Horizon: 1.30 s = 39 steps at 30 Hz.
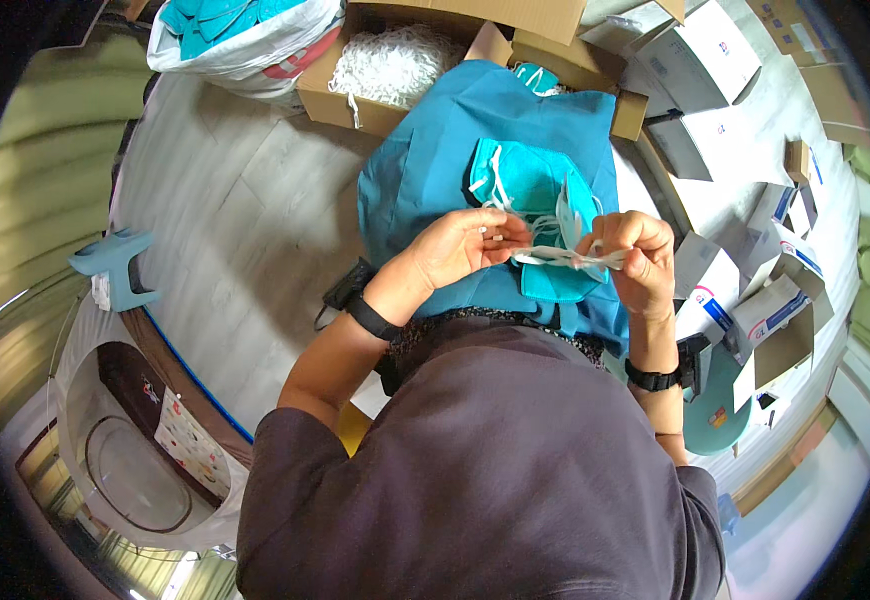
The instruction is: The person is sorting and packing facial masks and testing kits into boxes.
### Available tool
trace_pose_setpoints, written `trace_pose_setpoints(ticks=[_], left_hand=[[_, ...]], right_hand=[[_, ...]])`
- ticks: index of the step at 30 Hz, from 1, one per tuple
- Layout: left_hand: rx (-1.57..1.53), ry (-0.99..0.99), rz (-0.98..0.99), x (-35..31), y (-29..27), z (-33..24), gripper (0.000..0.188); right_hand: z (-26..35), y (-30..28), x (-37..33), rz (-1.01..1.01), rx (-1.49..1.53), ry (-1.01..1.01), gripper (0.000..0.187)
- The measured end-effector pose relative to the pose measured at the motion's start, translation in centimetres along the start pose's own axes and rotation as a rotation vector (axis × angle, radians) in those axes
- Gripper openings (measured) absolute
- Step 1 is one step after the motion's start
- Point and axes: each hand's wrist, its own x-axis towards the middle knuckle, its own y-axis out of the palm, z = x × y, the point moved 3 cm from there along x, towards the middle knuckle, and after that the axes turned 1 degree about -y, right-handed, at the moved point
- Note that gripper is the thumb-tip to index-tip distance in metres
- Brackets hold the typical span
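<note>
Several teal face masks [565,285] with white straps lie on a blue cloth [415,185] spread over my lap. My right hand [635,262] is closed in a pinch on a white strap [565,258] stretched over the nearest mask. My left hand [463,248] has its fingers curled, with small white strap ends showing between them; its fingertips are close to the left end of the stretched strap. Behind the hands another teal mask [515,180] lies with loose white straps hanging from it. The fingers hide where some straps lead.
Ahead stands a cardboard box [370,112] full of white straps [395,65], beside a white bag [255,75] of teal masks. Several white boxes [705,60] and open cartons lie to the right, near a teal stool [717,420]. A blue-grey stool [120,262] stands left.
</note>
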Motion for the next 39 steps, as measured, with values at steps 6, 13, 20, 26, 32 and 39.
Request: trace_pose_setpoints(ticks=[6, 13, 20, 26, 32, 39], left_hand=[[0.258, -0.083, 0.006, 1.0, 0.1, -1.9, 0.021], [0.524, 0.488, -0.181, 6.0, 5.3, -10.5, 0.037], [1.613, 0.472, -0.934, 6.9, 0.7, -13.8, 0.058], [1.602, 0.414, -0.959, 6.4, -1.9, -9.9, 0.044], [1.235, 0.536, -0.542, 5.7, -1.6, -9.1, 0.01], [1.292, 1.059, -0.311, 0.3, 5.5, -10.5, 0.008]], right_hand=[[-0.1, 0.4, -0.6, -0.014, 0.156, 0.075, 0.039], [-3.8, 0.6, -1.5, -0.042, -0.032, 0.232, 0.04], [-4.2, 1.8, -2.0, 0.07, -0.392, 0.145, 0.019], [-4.2, 5.2, -1.5, 0.278, -0.807, 0.17, 0.018], [-4.2, 6.3, -2.0, 0.513, -1.127, -0.153, 0.031], [-0.5, 7.7, -1.8, 0.388, -1.374, -0.49, 0.033]])
